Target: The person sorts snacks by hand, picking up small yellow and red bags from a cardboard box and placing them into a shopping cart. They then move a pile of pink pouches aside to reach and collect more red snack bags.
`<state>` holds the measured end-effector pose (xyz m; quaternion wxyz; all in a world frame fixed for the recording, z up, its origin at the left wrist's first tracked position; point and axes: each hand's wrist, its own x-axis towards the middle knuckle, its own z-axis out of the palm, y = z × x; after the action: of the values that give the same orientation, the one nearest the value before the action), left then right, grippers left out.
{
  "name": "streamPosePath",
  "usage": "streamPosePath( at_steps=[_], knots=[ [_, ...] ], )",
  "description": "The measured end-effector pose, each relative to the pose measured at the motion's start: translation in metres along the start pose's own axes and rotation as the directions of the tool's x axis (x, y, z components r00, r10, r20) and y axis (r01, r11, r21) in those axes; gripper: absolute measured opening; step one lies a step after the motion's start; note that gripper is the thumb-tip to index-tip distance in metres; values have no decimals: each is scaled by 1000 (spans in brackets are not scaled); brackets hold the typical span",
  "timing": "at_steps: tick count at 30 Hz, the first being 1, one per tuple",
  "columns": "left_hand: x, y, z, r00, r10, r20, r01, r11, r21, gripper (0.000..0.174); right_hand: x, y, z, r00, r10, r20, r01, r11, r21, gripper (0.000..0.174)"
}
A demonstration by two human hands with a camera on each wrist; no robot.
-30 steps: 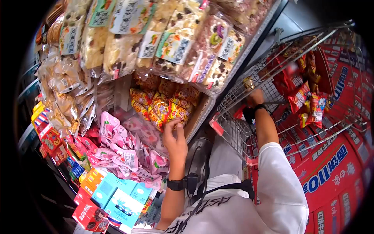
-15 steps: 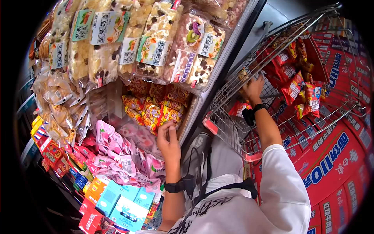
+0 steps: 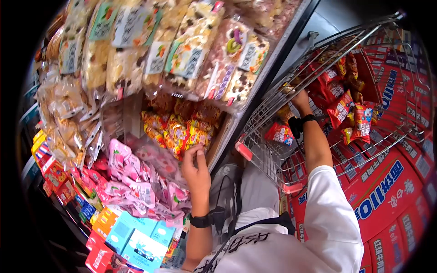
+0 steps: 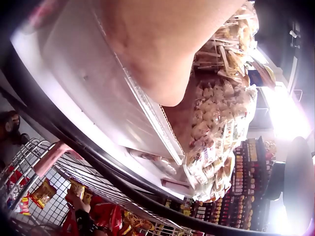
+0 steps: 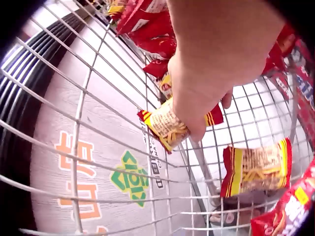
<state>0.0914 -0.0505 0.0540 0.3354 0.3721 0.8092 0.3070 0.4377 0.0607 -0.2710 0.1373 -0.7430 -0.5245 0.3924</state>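
In the head view, your right hand [image 3: 301,102] is down in the cart [image 3: 292,188], by the side nearest the shelf [image 3: 261,92]. Over the last half second it has moved a little away from the red-capped corner on that side, so more of the red packet [image 3: 279,133] shows, with a loose packet [image 3: 284,113] just beyond it. Your left hand [image 3: 195,170] has stayed by the edge of the carton [image 3: 218,140], fingers loosely bent near the yellow packets [image 3: 177,132]; no object shows in it, and you can't tell whether the fingertips touch them.

In the right wrist view, your thumb and fingers are curled round a held packet [image 5: 163,127], over the cart's wires beside its side wall. The loose packet lies apart from it, toward the red one. It seems the loose one is left lying while you handle the other.

In the left wrist view, your left fingers are out of sight, so their hold can't be judged there. Your right hand appears small, low inside the cart.
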Motion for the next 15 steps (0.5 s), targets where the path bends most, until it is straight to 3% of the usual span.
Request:
streamPosePath(
  at_steps=[4,5,8,11,13,14,15],
  knots=[
    [1,5,-2,1000,16,-1,-16,999,31,14,-52,-45,-5,968,24,-250,-60,989,-138,37],
    [1,5,-1,1000,22,-16,-22,999,34,14,-66,-54,-11,975,72,-210,-98,989,-115,36],
    [1,3,-5,999,4,41,-5,999,39,16,-111,-59,-25,936,-117,-333,106,993,-51,36],
    [7,7,-3,1000,13,25,-12,1000,-11,17,-157,-81,-59,945,-64,-321,71,997,9,36],
    [-1,16,-7,999,26,25,-27,1000,11,17,-183,-100,-91,982,166,-95,-132,948,291,39],
    [2,17,-8,999,47,18,-48,998,41,18,-194,-107,-102,976,211,-51,-167,880,445,37],
    [3,9,-6,993,115,-12,-115,993,7,20,-204,-130,-122,988,155,-15,-131,877,463,34]
  ],
)
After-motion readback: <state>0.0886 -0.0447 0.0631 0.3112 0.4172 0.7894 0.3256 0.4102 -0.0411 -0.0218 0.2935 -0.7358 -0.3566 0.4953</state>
